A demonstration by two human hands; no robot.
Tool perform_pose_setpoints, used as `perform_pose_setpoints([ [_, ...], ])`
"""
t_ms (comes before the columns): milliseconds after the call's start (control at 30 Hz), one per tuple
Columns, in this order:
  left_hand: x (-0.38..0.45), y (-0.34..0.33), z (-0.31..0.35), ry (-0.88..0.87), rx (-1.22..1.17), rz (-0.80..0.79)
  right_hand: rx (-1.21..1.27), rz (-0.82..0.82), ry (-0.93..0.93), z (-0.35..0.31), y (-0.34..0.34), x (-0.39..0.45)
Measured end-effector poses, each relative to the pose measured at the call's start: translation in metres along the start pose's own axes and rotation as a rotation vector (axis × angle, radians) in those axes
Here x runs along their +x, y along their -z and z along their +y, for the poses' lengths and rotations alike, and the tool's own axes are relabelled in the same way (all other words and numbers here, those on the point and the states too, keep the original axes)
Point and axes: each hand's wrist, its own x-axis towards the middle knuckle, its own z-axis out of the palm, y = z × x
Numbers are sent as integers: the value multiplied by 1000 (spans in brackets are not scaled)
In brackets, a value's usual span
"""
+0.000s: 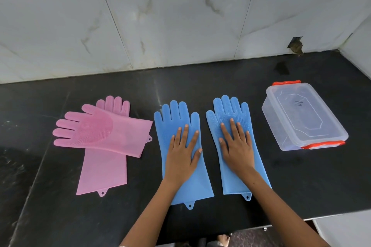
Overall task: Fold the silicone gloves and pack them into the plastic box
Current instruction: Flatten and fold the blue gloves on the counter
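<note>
- The left hand (183, 151) lies flat with its fingers spread wide on the left blue glove (181, 182). The right hand (236, 146) lies flat the same way on the right blue glove (244, 178). Neither hand holds anything.
- The blue gloves look thick and bendy. I think a fold could spring back open if a hand lets go too soon.
- The black counter (50, 196) is shiny, so a glove might slide when it gets pushed.
- Both blue gloves lie flat and side by side, fingers pointing at the wall. Each has a little hanging tab at the near end, and the right one has tiny bumps on its palm.
- To the left, two pink gloves (104, 136) lie crossed, one on top of the other. They may need pulling apart first.
- The plastic box (303, 118) sits to the right, a bit farther back. It is clear with orange clips, and its lid looks closed. It must be opened, and fat folds might not fit inside.
</note>
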Motion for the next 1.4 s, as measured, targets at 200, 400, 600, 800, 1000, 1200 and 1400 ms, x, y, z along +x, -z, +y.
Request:
perform_pose_setpoints([
  [200,-1,3,0,-3,-24,-5,10,-5,14,1,0,0],
  [400,-1,6,1,0,-40,-16,238,110,9,2,6,-3],
  [600,0,16,-3,-14,-154,-25,364,240,-93,23,23,-31],
  [800,20,31,27,-78,-238,53,382,325,-230,49,38,-68],
  [1000,56,36,91,-164,-323,53,391,217,-286,71,56,-81],
  [1200,78,26,164,-52,-361,32,361,-8,-314,80,62,-78],
  [1400,87,18,183,201,-458,19,495,-71,-316,82,62,-72],
])
